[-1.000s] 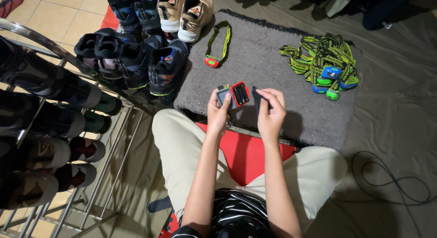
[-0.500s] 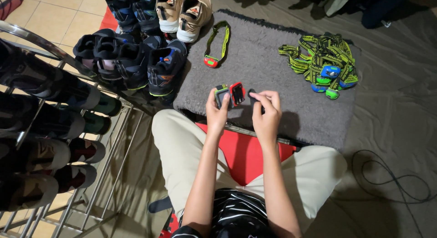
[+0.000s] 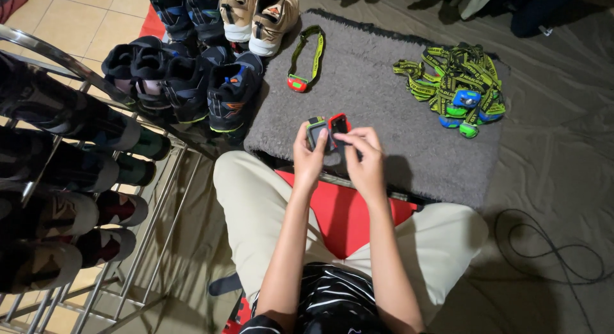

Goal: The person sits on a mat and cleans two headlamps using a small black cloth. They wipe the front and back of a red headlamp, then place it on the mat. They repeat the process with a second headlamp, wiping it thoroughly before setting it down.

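From my remote seat I watch the left hand (image 3: 311,156) clamp its fingers round a small grey lamp unit (image 3: 315,131) above the near edge of the grey mat (image 3: 384,104), while the right hand (image 3: 363,160) pinches a red-rimmed part (image 3: 338,124) just beside it. I judge the step as working the two pieces at their joint, though the seam is too small to read. Next calls for a steady left grip and fine fingertip pressure; a strapped headlamp (image 3: 300,70) and a tangled heap of headlamps (image 3: 455,85) lie well apart.

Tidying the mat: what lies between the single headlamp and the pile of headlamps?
In the head view, only bare grey mat separates the single headlamp from the pile of headlamps.
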